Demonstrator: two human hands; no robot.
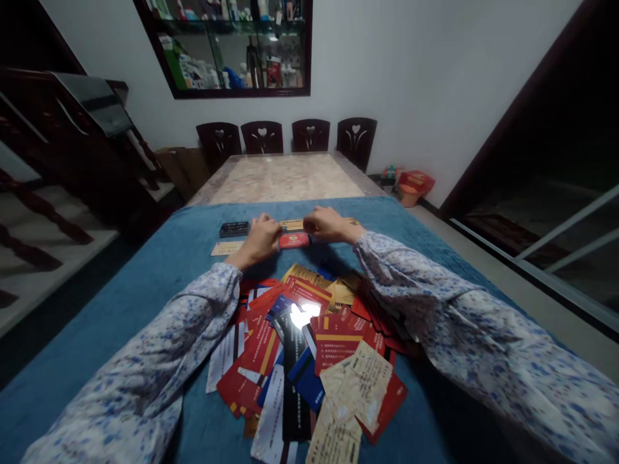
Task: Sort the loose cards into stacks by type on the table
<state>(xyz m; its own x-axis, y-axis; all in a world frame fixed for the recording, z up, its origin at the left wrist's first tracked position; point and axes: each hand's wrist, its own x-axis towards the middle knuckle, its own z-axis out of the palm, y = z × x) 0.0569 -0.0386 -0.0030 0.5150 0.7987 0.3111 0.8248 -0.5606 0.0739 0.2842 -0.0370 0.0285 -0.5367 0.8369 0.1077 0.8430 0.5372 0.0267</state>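
Note:
Beyond the pile, my left hand [261,237] has its fingers curled down at the left end of a yellowish card [291,225]. My right hand [329,224] is closed, knuckles up, at that card's right end. What either set of fingertips pinches is hidden. A red card [294,240] lies just in front, between the hands. Left of my left hand are a black stack of cards [234,229] and a cream card [226,248]. Between my forearms spreads a loose pile of red, blue, black, white and gold cards [333,341], with crumpled cream paper tickets [370,377] on top.
A blue cloth [145,309] covers the near part of the table, with its marble-patterned top [290,177] bare beyond. Several dark chairs [309,135] stand at the far end. A stair railing [48,129] is on the left, and an orange bin [410,193] stands on the floor at right.

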